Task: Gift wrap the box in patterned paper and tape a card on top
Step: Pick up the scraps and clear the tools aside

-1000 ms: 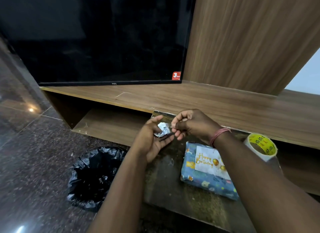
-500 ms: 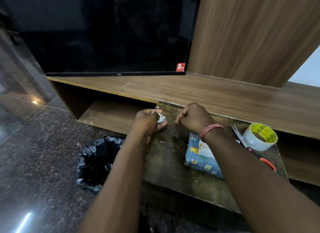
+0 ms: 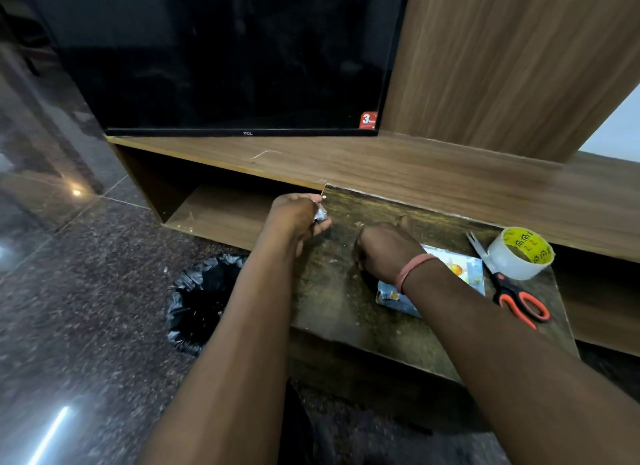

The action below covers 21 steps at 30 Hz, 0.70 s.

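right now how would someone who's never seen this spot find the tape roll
Start at the big black television and drop to the dark board lying below the wooden shelf. The tape roll stands at the board's far right corner, beside the orange-handled scissors. It is the only round thing there, clear with a yellow printed core.

Dim indoor light; bright glare spots on the polished floor (image 3: 62,291), wide-angle bending at edges, slight motion blur.
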### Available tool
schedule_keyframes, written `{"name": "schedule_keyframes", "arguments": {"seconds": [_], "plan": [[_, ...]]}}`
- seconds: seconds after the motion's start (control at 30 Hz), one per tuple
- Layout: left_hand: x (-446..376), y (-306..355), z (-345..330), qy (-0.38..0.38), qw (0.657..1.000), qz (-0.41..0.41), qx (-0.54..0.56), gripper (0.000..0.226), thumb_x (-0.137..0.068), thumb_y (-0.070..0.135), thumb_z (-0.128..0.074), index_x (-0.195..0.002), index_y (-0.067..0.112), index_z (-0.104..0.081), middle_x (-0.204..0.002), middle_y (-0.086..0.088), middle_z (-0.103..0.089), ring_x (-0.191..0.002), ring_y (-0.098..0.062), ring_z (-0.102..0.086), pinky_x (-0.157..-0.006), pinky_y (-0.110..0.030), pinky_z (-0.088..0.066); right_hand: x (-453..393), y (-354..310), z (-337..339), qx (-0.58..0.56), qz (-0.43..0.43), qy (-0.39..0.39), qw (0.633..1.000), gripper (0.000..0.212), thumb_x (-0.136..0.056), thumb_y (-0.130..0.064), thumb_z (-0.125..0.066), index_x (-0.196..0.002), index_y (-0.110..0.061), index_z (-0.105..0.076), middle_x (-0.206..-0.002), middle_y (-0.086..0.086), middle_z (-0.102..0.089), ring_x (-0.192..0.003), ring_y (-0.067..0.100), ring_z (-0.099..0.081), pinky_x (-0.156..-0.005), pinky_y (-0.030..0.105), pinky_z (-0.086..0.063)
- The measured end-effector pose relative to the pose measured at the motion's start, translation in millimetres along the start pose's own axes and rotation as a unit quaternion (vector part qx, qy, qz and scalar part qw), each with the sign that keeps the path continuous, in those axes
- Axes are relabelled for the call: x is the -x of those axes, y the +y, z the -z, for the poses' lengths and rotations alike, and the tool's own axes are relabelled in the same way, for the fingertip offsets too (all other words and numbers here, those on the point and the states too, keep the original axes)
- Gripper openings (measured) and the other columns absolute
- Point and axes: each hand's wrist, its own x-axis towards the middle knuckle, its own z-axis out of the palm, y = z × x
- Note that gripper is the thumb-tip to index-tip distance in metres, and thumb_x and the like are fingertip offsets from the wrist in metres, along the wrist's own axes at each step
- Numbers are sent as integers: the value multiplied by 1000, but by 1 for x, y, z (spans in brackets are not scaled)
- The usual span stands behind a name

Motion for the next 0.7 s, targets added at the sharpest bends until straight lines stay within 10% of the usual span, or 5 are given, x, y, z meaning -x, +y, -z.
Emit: {"name": "schedule_keyframes", "arguments": {"seconds": [0.2,0.6,0.7], "plan": [[2,-2,-4,-8,1000,7,-17,25,-102,-5,-49,-87,7,-63,-126,-27,-61,-97,-30,-64,-53,-25,-61,3,-1,0,13,21,3,1000,29,-86,-8,-58,-63,-18,-43,-67,-4,-41,-105,31,-60,-110,52,-22],[-2,-5,-4,-13,999,11,-34,24,-102,-6,-49,-89,6,-65,-121,-25,-60,-99,-30,-63,-52,-24,-60,-2,0,0,35,37,-59,997,16,-85,-19,-65,-72,-19,-54,-95,2,-59,-115,28,-54,-113,56,-18],[-4,-5,-3,-20,999,23,-42,25,-102,-5,-48,-91,7,-66,-125,-24,-59,-105,-32,-63,-53,-25,-61,-5,12,11,-131,31,-95,986,12,-87,-27,-69,-81,-16,-69,-87,-3,-71,-88,13,-64,-102,46,-43]]}}
